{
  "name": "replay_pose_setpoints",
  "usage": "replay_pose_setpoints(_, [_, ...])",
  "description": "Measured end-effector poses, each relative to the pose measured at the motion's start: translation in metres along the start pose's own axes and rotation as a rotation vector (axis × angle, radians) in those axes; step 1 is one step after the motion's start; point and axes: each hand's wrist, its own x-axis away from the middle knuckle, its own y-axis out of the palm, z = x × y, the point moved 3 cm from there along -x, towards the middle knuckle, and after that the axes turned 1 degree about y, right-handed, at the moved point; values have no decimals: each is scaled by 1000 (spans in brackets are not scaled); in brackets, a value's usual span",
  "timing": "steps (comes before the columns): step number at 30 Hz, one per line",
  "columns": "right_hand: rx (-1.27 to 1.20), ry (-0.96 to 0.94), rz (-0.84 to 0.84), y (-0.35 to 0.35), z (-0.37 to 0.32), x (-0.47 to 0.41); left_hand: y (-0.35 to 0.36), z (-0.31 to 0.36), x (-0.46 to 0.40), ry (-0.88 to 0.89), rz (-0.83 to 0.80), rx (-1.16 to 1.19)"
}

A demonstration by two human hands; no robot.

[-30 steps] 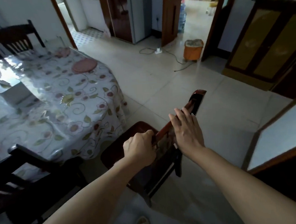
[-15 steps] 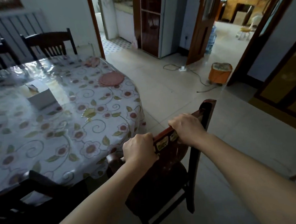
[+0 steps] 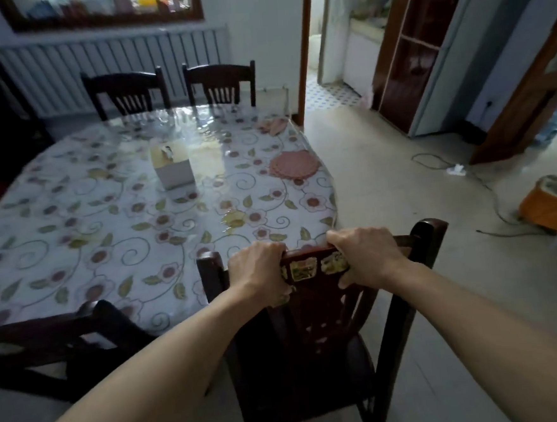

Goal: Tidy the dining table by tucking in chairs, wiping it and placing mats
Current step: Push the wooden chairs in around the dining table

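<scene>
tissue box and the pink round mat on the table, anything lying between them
Nothing: between the tissue box and the pink mat, the head view shows only bare floral tablecloth.

Dark red-brown chair [image 3: 328,322] near me w/ green-yellow stickers [image 3: 317,265]. Tablecloth [image 3: 107,229] white w/ pink flowers, green leaves & swirls. Pink mat [image 3: 294,165] far right; orange bin [image 3: 550,206] right.

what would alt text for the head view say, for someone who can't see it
Both hands, left hand and right hand, grip the top rail of a dark wooden chair facing a floral-clothed dining table. On the table sit a white box and a pink round mat; two more chairs stand beyond.
</scene>
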Motion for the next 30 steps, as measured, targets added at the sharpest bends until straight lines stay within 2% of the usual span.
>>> replay_pose_setpoints(6, [-30, -128, 52, 7, -7, -38, 2, -21, -11, -86, 80, -44])
replay_pose_setpoints(12, [-107, -218, 114, 39, -34, -47, 32, -48, -1, -101, 38, -147])
replay_pose_setpoints(17, [-136, -266, 194, 68, -69, -54, 50, -81, 14, -60, 131, -210])
replay_pose_setpoints(21, [-164, -294, 323, 78, -89, -46, 63, -99, 27, -16, 123, -276])
replay_pose_setpoints(25, [-184, -285, 281, 85, -84, -35, 69, -94, 36, 37, 109, -270])
replay_pose_setpoints(30, [-112, -153, 160, 96, -68, -17, 82, -91, 49, 60, 85, -213])
